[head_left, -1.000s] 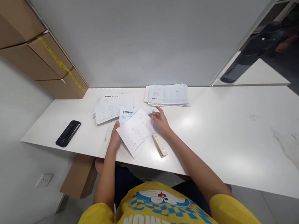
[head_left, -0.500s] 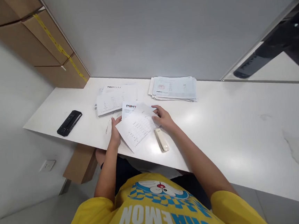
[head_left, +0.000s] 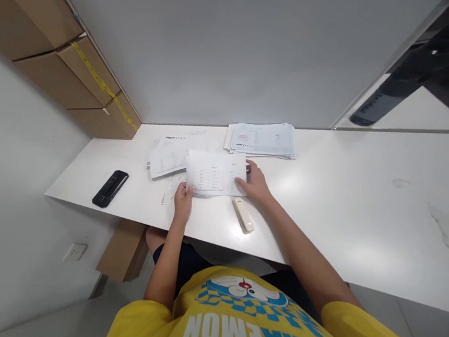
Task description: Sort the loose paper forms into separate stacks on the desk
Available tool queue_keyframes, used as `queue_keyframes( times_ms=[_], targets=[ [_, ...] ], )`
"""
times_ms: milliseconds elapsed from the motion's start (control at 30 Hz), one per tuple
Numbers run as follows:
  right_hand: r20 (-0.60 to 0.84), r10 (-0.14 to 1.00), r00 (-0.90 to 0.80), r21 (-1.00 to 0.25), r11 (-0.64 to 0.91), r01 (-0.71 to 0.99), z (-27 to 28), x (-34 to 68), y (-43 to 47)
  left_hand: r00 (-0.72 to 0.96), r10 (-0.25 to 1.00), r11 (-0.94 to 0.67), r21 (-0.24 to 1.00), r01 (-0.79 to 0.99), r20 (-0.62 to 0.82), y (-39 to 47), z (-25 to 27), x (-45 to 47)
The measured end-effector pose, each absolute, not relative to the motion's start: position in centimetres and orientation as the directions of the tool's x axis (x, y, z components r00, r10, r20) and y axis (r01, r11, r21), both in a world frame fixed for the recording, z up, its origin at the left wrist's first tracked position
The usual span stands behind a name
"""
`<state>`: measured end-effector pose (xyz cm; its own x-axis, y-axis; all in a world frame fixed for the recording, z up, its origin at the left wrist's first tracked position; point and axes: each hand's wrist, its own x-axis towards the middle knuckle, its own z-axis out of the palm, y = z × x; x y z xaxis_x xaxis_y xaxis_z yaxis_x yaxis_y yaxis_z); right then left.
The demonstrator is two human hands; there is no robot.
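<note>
A small set of printed paper sheets (head_left: pixel 216 173) is held between my two hands above the white table, the sheets lined up one over the other. My left hand (head_left: pixel 183 201) grips their lower left corner, thumb on top. At the right edge my right hand (head_left: pixel 254 180) pinches the sheets, with its thumb across the print. Just below the papers lies a cream stapler (head_left: pixel 243 215), touched by neither hand. A stack of printed sheets (head_left: pixel 165 158) rests behind my left hand. Farther back on the right is a neat pile of pale blue printed sheets (head_left: pixel 263 140).
A black phone-like device (head_left: pixel 110 188) lies on the table (head_left: pixel 353 199) at the left. Cardboard boxes (head_left: pixel 102 119) are stacked against the wall at the back left, and another box (head_left: pixel 124 250) stands under the table. A dark glossy panel (head_left: pixel 409 79) is at the right.
The loose upper sheet, slanted before, now lies aligned over the sheet with the printed logo, which it covers. My hands have shifted to the left and right edges of the sheets.
</note>
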<state>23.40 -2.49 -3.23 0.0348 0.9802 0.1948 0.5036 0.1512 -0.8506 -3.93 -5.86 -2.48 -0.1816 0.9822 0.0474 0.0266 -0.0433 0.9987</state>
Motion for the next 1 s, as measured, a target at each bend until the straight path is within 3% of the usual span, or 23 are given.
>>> queue_keyframes(
  times_ms=[100,233,400,667,833,1000],
  targets=[
    [0.139,0.986,0.094,-0.879,0.079,0.471,-3.4,23.6,-2.1,-0.172,0.984,-0.05,0.999,0.019,0.052,-5.9,-2.3,-4.0],
    [0.092,0.995,0.032,-0.953,0.079,0.292,-3.3,23.4,-2.2,-0.181,0.982,-0.035,0.998,0.057,0.045,-6.0,-1.9,-3.9],
    [0.18,0.982,0.065,-0.982,0.176,0.066,-3.6,23.0,-2.1,-0.186,0.982,-0.028,0.999,0.044,0.036,-6.1,-1.2,-3.4],
    [0.276,0.957,0.092,-0.961,0.276,0.016,-2.5,22.7,-2.8,-0.22,0.971,-0.077,0.994,0.078,0.093,-5.9,-1.5,-3.3],
    [0.368,0.923,0.108,-0.929,0.368,0.022,-1.4,22.4,-3.2,-0.391,0.891,-0.179,0.97,0.167,0.232,-6.2,-1.3,-3.4],
    [0.262,0.959,0.112,-0.965,0.256,0.061,-1.4,21.9,-3.1,-0.326,0.915,-0.219,0.971,0.094,0.238,-6.2,-1.1,-3.4]
  ],
)
